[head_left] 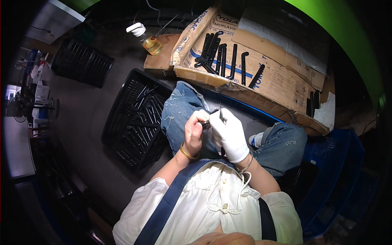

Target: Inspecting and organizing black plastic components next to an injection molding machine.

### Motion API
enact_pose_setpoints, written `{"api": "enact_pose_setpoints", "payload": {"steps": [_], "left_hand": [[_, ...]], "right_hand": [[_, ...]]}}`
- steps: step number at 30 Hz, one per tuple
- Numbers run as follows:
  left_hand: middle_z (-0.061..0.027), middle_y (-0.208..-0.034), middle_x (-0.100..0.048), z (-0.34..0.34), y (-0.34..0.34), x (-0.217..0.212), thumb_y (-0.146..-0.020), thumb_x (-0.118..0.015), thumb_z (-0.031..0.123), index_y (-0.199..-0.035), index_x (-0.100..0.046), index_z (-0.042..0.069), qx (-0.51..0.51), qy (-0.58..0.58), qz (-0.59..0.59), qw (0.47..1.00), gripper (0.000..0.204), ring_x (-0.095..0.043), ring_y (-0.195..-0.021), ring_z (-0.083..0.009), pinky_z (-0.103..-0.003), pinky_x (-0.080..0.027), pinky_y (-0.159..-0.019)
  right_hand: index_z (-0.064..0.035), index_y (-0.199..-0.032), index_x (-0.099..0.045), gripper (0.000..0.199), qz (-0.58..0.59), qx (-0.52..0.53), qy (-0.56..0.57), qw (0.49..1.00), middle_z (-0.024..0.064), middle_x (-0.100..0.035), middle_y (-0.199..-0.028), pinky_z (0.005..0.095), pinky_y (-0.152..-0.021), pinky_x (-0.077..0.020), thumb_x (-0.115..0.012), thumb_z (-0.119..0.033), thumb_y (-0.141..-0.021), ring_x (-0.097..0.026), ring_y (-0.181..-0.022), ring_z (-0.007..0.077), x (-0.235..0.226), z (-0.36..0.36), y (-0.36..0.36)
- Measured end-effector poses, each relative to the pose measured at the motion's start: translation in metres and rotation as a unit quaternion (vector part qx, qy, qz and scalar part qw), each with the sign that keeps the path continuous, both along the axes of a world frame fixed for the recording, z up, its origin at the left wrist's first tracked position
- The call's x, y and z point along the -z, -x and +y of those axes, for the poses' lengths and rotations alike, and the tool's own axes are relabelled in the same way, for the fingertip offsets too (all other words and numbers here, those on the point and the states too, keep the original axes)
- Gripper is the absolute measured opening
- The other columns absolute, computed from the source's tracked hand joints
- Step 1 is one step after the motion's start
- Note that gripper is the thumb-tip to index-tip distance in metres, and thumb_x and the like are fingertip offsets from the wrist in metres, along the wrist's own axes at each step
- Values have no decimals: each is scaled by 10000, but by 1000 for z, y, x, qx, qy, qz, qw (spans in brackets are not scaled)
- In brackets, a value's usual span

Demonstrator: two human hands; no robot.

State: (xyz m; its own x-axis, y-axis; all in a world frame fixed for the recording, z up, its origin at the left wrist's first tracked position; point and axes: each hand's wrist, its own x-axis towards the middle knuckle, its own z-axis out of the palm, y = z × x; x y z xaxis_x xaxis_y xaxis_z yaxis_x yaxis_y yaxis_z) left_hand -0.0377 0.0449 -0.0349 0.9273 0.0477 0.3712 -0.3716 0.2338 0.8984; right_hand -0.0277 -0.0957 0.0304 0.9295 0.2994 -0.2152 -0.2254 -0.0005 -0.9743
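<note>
My bare left hand, with a gold bangle at the wrist, is closed around a small black part in front of my lap. Most of that part is hidden by the fingers. Against it works my right hand in a white glove, its fingers pinched around a slim dark tool with a thin tip pointing away from me. What kind of tool it is, I cannot make out. Beyond both hands, several black bent plastic pieces lie on a flattened cardboard box.
A black crate full of similar black pieces stands on the floor at my left. Farther left is another black crate. A bottle of yellow liquid with a white cap stands beside the cardboard. Blue crates are at my right.
</note>
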Motion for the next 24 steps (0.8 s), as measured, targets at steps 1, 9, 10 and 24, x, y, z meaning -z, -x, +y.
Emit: {"api": "enact_pose_setpoints", "payload": {"steps": [1,9,10,24], "left_hand": [[-80,-845,-485,-3,-1,-5,-985,-428,379,-920,-498,31,10,98,36,994,362,-471,-744,-156,-307,-397,-729],[-2,-531,-363,28,-39,-23,-1018,-283,544,-908,-446,95,287,589,225,721,490,-328,-396,-89,-222,-305,-408],[6,-525,-361,28,-41,-22,-1007,-272,578,-955,-485,84,316,589,221,710,541,-315,-383,-84,-223,-300,-397],[-84,-809,-541,-29,-42,-31,-1004,-254,584,-1081,-549,87,95,437,262,855,583,-492,-623,-212,-340,-407,-577]], "right_hand": [[-21,-954,-618,168,163,25,-58,985,60,-587,-746,303,-638,-475,-644,-181,-911,-541,-692,113,-12,1,-5],[-113,-985,-671,361,-116,-172,258,943,162,-695,-838,394,-704,-542,-683,-446,-844,-683,-787,345,9,-27,21],[-98,-969,-670,365,-91,-209,259,939,174,-685,-808,400,-685,-537,-674,-443,-851,-681,-759,349,9,-28,27],[-90,-912,-642,330,-109,-130,298,939,185,-664,-768,460,-632,-517,-630,-417,-877,-654,-716,388,35,-52,49]]}}
